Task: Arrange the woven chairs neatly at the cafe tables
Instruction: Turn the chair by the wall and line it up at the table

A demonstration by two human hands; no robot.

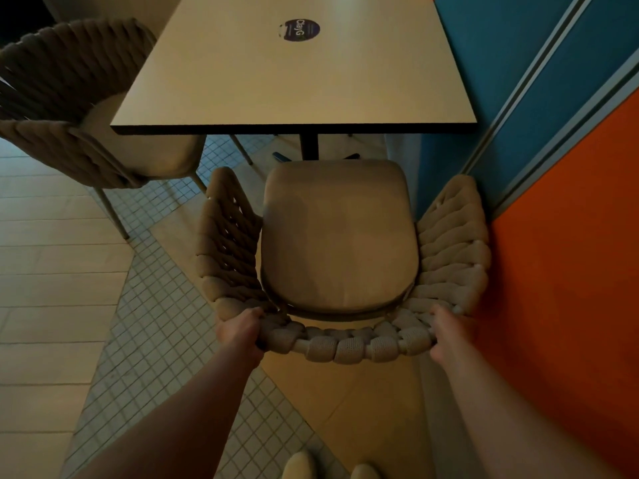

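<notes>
Both hands, left hand [242, 329] and right hand [446, 331], grip the near woven chair [337, 236] backrest; tucking it squarely under the desk [242, 81] likely comes next.

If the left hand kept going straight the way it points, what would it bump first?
The left hand grips the woven chair back, so that comes first; beyond it, probably the seat cushion.

beige woven rope chairs: 2, the near chair [345, 347] and the far chair [62, 63] | soft tan seat cushions: 2, near cushion [339, 236] and far cushion [145, 146] | cream square counter with a dark edge [276, 91]: 1 | round dark sticker [299, 30]: 1 | bare hands: 2, left hand [240, 331] and right hand [446, 335] | pale shoe tips [299, 464] [363, 471]: 2
</notes>
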